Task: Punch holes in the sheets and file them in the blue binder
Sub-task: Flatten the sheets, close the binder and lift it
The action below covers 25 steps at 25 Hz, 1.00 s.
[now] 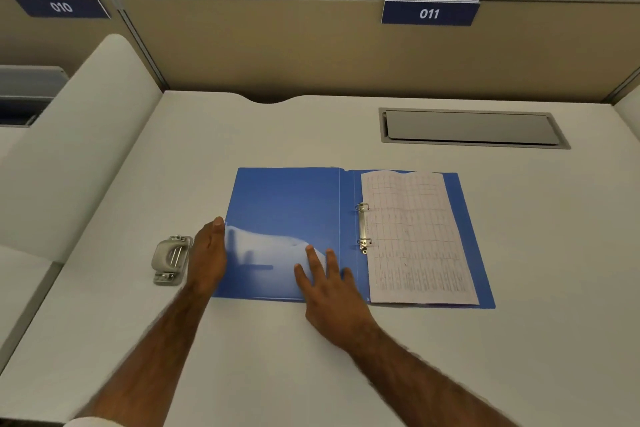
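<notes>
The blue binder (287,198) lies open flat on the white desk. A printed sheet (415,236) with a grid sits on its right half, threaded on the two metal rings (363,229). My left hand (207,256) rests at the left edge of the left cover, fingers straight; whether the fingertips hook under the edge is hidden. My right hand (329,284) lies flat with spread fingers on the lower part of the left cover, near the spine. A grey metal hole punch (172,259) stands on the desk just left of my left hand.
The white desk (346,357) is walled by a beige partition (277,52) at the back and white side dividers (86,135). A grey cable hatch (471,128) is set into the desk behind the binder.
</notes>
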Motion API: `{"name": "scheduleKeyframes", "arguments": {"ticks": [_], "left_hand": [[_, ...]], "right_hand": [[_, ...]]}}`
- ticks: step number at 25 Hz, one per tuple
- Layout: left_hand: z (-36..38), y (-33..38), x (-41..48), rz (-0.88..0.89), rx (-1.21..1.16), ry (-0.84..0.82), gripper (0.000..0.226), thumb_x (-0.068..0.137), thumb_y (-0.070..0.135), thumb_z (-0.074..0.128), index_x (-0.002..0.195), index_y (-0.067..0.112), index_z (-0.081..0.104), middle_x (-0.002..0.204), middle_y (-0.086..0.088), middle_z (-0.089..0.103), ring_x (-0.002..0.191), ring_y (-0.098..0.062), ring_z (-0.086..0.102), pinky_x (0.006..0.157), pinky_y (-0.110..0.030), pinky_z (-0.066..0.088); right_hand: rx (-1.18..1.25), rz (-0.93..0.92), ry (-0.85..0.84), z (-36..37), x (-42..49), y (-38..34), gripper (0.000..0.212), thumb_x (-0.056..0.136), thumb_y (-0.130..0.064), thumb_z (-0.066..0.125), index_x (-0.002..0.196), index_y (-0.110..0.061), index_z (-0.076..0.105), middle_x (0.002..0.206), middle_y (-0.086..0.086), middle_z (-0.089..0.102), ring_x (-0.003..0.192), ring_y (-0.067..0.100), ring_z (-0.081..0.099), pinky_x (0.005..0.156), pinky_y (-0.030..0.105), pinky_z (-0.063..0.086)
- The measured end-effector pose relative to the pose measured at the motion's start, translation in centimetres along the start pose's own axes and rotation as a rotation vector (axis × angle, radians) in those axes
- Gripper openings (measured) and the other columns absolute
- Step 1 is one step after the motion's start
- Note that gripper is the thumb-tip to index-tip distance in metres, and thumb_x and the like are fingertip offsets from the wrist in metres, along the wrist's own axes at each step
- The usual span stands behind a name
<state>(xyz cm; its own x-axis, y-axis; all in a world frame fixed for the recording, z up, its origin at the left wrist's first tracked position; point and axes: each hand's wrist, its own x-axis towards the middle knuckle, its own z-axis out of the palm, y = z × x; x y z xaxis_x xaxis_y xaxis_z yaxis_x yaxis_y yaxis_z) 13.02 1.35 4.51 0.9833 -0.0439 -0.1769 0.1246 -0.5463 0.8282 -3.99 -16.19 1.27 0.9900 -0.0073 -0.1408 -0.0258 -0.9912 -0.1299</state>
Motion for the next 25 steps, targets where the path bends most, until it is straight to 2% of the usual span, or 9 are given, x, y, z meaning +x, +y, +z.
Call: {"name": "scheduleKeyframes", "arguments": {"ticks": [3, 6, 10, 12, 14, 16, 20, 22, 25], "left_hand": [[-0.5, 0.1, 0.1, -0.008, 0.053, 0.013, 0.044, 0.106, 0.035, 0.033, 0.116, 0.002, 0.061, 0.122, -0.016, 0.062, 0.113, -0.031, 0.055, 0.09, -0.031, 0.034], [-0.9, 1.0, 0.0, -0.11, 0.038, -0.032, 0.053, 0.104, 0.044, 0.029, 0.124, 0.005, 0.058, 0.129, -0.014, 0.059, 0.118, -0.03, 0.053, 0.096, -0.035, 0.035], [-2.4, 2.7, 1.3, -0.224, 0.05, -0.059, 0.06, 0.103, 0.05, 0.028, 0.124, 0.002, 0.059, 0.131, -0.018, 0.058, 0.117, -0.036, 0.053, 0.096, -0.039, 0.037], [-3.8, 4.1, 1.7, -0.203, -0.026, -0.106, 0.064, 0.097, 0.061, 0.03, 0.112, 0.009, 0.065, 0.121, -0.017, 0.066, 0.101, -0.036, 0.062, 0.092, -0.041, 0.046], [-5.2, 6.7, 0.9, -0.192, -0.182, -0.193, 0.065, 0.096, 0.065, 0.028, 0.108, 0.015, 0.068, 0.105, -0.012, 0.071, 0.082, -0.027, 0.066, 0.074, -0.037, 0.05], [-6.1, 10.1, -0.5, -0.17, -0.251, -0.301, 0.069, 0.095, 0.069, 0.023, 0.112, 0.018, 0.068, 0.101, -0.008, 0.072, 0.079, -0.022, 0.067, 0.068, -0.035, 0.049], [-5.2, 15.8, -3.3, -0.114, -0.403, -0.497, 0.085, 0.086, 0.077, 0.018, 0.126, 0.018, 0.063, 0.115, -0.004, 0.072, 0.102, -0.026, 0.069, 0.082, -0.041, 0.052], [-3.5, 17.6, -4.6, -0.07, -0.462, -0.561, 0.084, 0.087, 0.076, 0.017, 0.128, 0.017, 0.062, 0.12, -0.002, 0.071, 0.108, -0.025, 0.067, 0.087, -0.041, 0.051], [0.5, 19.8, -7.2, 0.055, -0.454, -0.606, 0.077, 0.089, 0.071, 0.021, 0.128, 0.019, 0.062, 0.125, 0.001, 0.068, 0.116, -0.02, 0.063, 0.097, -0.042, 0.05]], "right_hand": [[-0.044, -0.019, 0.005, 0.4, -0.2, 0.0, 0.062, 0.091, -0.024, 0.058, 0.143, -0.011, 0.026, 0.159, 0.022, 0.013, 0.136, 0.055, 0.029, 0.092, 0.064, 0.045], [-0.065, 0.003, 0.014, 0.8, -0.7, 0.4, 0.063, 0.087, -0.026, 0.065, 0.139, -0.008, 0.034, 0.155, 0.025, 0.024, 0.127, 0.054, 0.043, 0.085, 0.059, 0.053], [0.033, 0.027, 0.08, 0.1, -1.5, 0.3, 0.063, 0.087, -0.031, 0.066, 0.139, -0.012, 0.037, 0.155, 0.018, 0.03, 0.129, 0.045, 0.048, 0.084, 0.051, 0.056], [0.2, 0.096, 0.145, -1.6, -2.2, 0.1, 0.061, 0.092, -0.049, 0.051, 0.144, -0.02, 0.033, 0.158, 0.009, 0.026, 0.138, 0.033, 0.039, 0.093, 0.045, 0.052], [0.488, 0.21, 0.184, -4.3, -2.5, 0.5, 0.066, 0.091, -0.065, 0.036, 0.147, -0.03, 0.029, 0.161, -0.005, 0.02, 0.145, 0.016, 0.025, 0.108, 0.035, 0.037], [0.826, 0.33, 0.192, -7.7, -2.4, 1.3, 0.068, 0.089, -0.066, 0.042, 0.147, -0.033, 0.031, 0.157, -0.014, 0.026, 0.143, 0.005, 0.024, 0.115, 0.028, 0.025], [1.39, 0.418, 0.193, -15.1, -1.7, 3.9, 0.054, 0.092, -0.058, 0.047, 0.141, -0.036, 0.043, 0.144, -0.017, 0.045, 0.131, 0.005, 0.045, 0.107, 0.037, 0.043], [1.544, 0.411, 0.156, -17.9, -1.7, 5.2, 0.055, 0.09, -0.063, 0.044, 0.139, -0.037, 0.045, 0.139, -0.014, 0.05, 0.123, 0.008, 0.052, 0.097, 0.041, 0.052], [1.66, 0.426, 0.16, -20.8, -2.2, 7.2, 0.061, 0.087, -0.067, 0.041, 0.138, -0.034, 0.047, 0.135, -0.01, 0.055, 0.12, 0.017, 0.056, 0.091, 0.046, 0.055]]}}
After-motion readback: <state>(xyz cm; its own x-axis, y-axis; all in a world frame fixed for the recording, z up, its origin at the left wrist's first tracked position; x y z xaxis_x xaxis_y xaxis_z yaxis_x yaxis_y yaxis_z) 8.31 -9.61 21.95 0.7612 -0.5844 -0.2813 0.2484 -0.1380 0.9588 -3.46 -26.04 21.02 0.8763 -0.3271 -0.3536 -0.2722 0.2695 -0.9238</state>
